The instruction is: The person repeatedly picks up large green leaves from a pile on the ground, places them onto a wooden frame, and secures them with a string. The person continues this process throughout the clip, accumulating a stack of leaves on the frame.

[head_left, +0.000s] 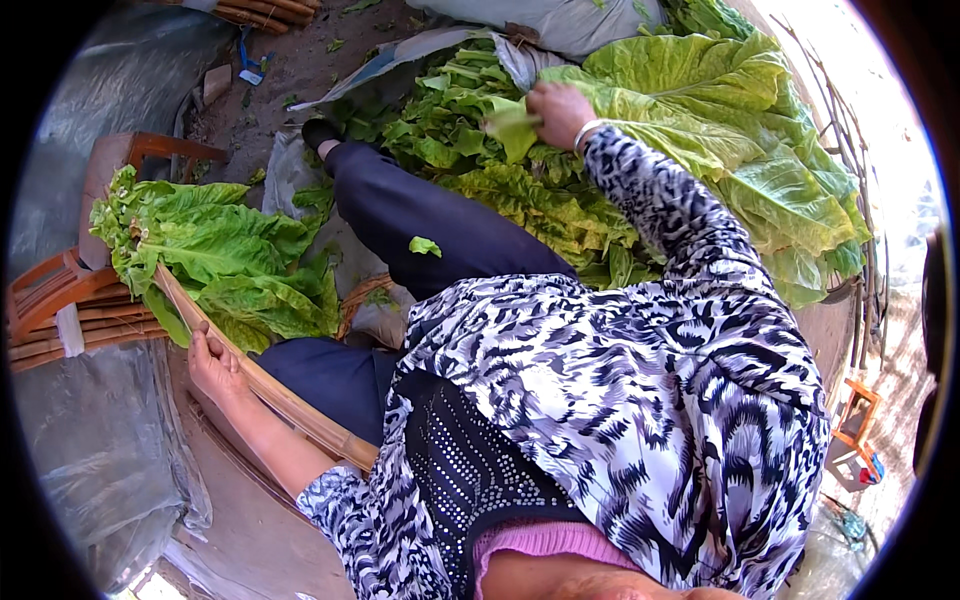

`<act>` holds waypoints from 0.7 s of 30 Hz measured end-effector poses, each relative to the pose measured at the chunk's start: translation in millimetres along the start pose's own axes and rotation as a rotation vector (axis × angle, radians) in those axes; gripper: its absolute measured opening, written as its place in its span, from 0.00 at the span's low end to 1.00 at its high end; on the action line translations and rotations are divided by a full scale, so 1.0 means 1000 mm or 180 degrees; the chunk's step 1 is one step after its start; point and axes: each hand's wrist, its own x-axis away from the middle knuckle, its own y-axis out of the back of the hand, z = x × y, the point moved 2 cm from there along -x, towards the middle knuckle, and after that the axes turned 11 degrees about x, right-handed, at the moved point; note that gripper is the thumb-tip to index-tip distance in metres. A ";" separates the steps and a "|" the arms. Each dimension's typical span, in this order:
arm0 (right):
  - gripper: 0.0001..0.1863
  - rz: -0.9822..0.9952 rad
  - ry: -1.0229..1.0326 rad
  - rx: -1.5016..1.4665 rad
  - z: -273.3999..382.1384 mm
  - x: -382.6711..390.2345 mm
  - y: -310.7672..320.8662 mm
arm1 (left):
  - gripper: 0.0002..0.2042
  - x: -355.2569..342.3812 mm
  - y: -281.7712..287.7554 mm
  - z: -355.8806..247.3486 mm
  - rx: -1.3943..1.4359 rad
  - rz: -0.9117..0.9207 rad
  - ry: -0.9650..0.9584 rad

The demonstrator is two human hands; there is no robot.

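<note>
My right hand (560, 112) is closed on a large green leaf (515, 132), its pale stem end poking out to the left of the fingers. Around that hand lies a big heap of broad yellow-green leaves (690, 80), with curlier, darker ones (470, 110) on its left side. At the left, my left hand (213, 362) is pinched closed beside a split bamboo pole (300, 405); what the fingertips hold, if anything, is too small to make out. Leaves hang in a bunch (235, 255) from the far part of this pole, their stems gathered at its end.
An orange-brown chair-like frame (105, 215) stands at the far left by a bundle of sticks (90, 325). Plastic sheeting (100, 430) lies along the left. Thin branches (850, 170) edge the leaf heap on the right. A small leaf scrap (425, 246) rests on my trouser leg.
</note>
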 end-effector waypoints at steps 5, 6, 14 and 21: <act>0.15 -0.1264 -0.0549 -0.0828 -0.049 -0.005 0.073 | 0.13 -0.010 0.025 0.004 0.0099 -0.0012 0.0010; 0.17 -0.1698 -0.0458 -0.0424 -0.047 0.002 0.088 | 0.13 -0.010 0.027 0.004 0.0114 -0.0029 -0.0003; 0.14 0.0026 -0.0114 0.0736 0.014 0.010 -0.021 | 0.13 -0.013 0.011 0.011 0.0120 0.0081 0.0000; 0.12 -0.0170 -0.0759 -0.0148 -0.010 0.006 -0.013 | 0.12 0.012 0.004 -0.003 0.0159 -0.0106 -0.0062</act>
